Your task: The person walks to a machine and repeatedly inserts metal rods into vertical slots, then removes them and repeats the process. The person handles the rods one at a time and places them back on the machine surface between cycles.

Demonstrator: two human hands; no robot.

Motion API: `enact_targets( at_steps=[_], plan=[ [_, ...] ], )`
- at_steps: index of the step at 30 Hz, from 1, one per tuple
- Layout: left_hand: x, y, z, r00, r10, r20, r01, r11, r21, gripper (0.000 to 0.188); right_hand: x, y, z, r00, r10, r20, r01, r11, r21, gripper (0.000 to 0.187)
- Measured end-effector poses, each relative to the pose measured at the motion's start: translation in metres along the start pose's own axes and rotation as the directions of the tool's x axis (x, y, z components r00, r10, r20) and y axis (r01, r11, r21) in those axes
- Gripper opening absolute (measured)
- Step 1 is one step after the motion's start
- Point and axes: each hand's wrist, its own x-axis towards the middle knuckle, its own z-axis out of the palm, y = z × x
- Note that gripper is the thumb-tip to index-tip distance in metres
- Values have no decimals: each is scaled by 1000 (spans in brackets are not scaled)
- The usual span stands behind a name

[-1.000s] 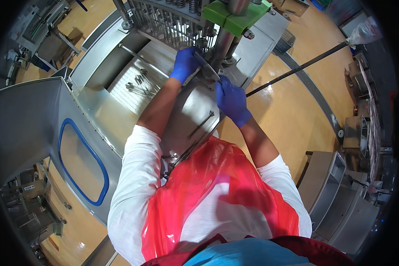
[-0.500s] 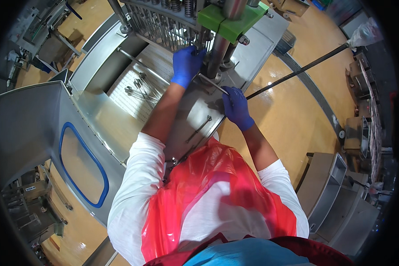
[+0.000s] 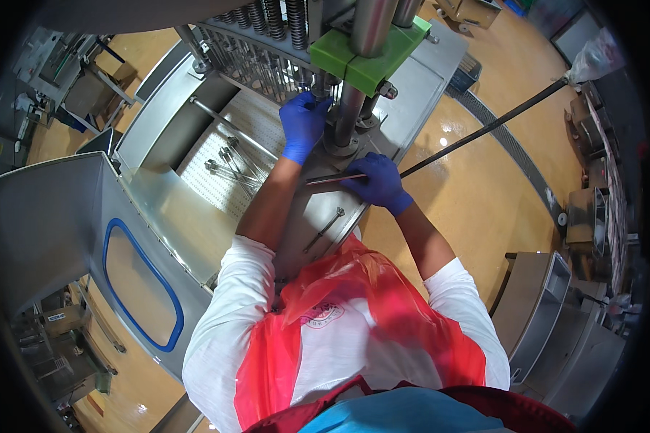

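Observation:
My left hand (image 3: 303, 128), in a blue glove, reaches up to the near end of the machine's row of needles and springs (image 3: 267, 72). Its fingers are curled in against a metal fitting there, and what they pinch is hidden. My right hand (image 3: 379, 182), also gloved in blue, is closed on a slim metal rod (image 3: 332, 178), which points left across the steel ledge. Below that rod a single long needle with a thick head (image 3: 325, 229) lies on the ledge. Several similar needles (image 3: 231, 164) rest in a loose bunch on the perforated white bed.
A green clamp block (image 3: 368, 54) surrounds the thick steel columns beside my hands. A metal crossbar (image 3: 231, 126) spans the bed. At left stands a steel cover with a blue-rimmed opening (image 3: 177, 310). A dark pole (image 3: 484, 130) extends to the right over the floor and drain grate (image 3: 509, 137).
My right hand has moved slightly lower, and its rod has swung from sloping up-left to lying nearly level. My left hand is a little lower at the needle row. The view has shifted slightly.

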Motion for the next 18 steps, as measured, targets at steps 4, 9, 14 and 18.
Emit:
enact_targets(
  at_steps=[4, 9, 14, 18],
  plan=[
    [6, 2, -7, 997, 57, 45, -62, 992, 109, 24, 2, 3, 0, 1000, -14, 21, 14, 1000, -3, 28],
    [3, 16, -4, 997, 71, -10, -68, 980, 187, 27, 6, -1, -5, 999, -37, -12, 37, 999, 19, 29],
    [4, 7, -6, 995, 95, 16, -96, 975, 201, 27, 6, -1, -2, 1000, -25, -9, 25, 1000, -5, 28],
    [10, 0, -15, 990, 78, 117, -94, 986, 140, 27, 9, -4, -8, 999, -44, 1, 44, 999, 1, 24]
  ],
)
